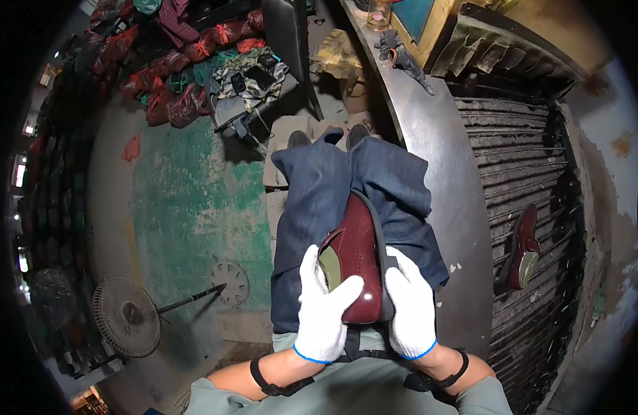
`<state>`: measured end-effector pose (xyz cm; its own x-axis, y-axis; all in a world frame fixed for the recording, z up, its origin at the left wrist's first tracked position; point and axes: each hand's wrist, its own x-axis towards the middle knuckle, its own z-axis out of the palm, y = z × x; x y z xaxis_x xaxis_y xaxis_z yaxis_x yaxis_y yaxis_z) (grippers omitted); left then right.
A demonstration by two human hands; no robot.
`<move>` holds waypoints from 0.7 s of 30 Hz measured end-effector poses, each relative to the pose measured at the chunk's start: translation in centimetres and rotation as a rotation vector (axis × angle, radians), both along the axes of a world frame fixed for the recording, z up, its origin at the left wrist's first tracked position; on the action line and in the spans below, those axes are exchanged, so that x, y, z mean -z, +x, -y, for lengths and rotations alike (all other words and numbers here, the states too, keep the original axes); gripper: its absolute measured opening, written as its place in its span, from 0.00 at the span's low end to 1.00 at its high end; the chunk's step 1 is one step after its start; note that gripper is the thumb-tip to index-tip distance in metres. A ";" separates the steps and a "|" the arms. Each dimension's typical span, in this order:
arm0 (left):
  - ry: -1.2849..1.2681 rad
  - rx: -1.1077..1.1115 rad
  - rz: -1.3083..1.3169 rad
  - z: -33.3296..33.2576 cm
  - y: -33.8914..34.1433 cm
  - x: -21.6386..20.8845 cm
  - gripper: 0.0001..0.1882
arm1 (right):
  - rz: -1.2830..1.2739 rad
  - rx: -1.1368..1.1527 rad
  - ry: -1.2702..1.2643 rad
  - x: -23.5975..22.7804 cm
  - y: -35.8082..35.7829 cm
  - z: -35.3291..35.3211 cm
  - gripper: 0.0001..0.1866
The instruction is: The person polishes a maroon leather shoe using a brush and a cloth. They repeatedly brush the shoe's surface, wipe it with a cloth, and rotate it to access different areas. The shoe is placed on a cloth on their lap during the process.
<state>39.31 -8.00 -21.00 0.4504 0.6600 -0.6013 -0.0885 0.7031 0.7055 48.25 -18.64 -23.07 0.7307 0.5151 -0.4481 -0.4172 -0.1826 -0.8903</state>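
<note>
Count two hands, both in white gloves, and two maroon shoes. Both hands hold the first shoe [360, 249] just off centre at 5 o'clock, above the lap, toe toward 12 o'clock. The left hand [327, 304] grips the upper at the opening, thumb near the heel; the right hand [410, 304] bears on the sole side. The second shoe [523, 235] lies at 3 o'clock on one slatted rack [516, 174]. One table [447, 166] runs between, carrying one jar [378, 15] toward 12 o'clock. One fan [129, 315] stands at 8 o'clock.
</note>
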 end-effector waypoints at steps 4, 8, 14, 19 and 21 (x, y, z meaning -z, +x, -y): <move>-0.310 0.087 0.116 -1.2 0.0 1.3 0.29 | -0.094 0.180 0.141 1.1 -0.8 0.2 0.24; -0.450 0.143 0.164 -1.4 -0.1 1.6 0.27 | 0.036 0.138 0.101 1.1 -0.6 0.6 0.23; -0.337 0.207 0.100 -1.7 -0.2 1.4 0.27 | 0.084 0.095 -0.027 -0.5 -0.7 -1.3 0.21; -0.284 0.296 0.062 -2.7 -0.9 1.8 0.29 | 0.098 0.044 -0.060 0.3 -1.4 -1.5 0.22; -0.316 0.246 0.099 -2.9 -0.7 1.9 0.28 | 0.121 0.038 -0.050 0.6 -1.7 -1.5 0.22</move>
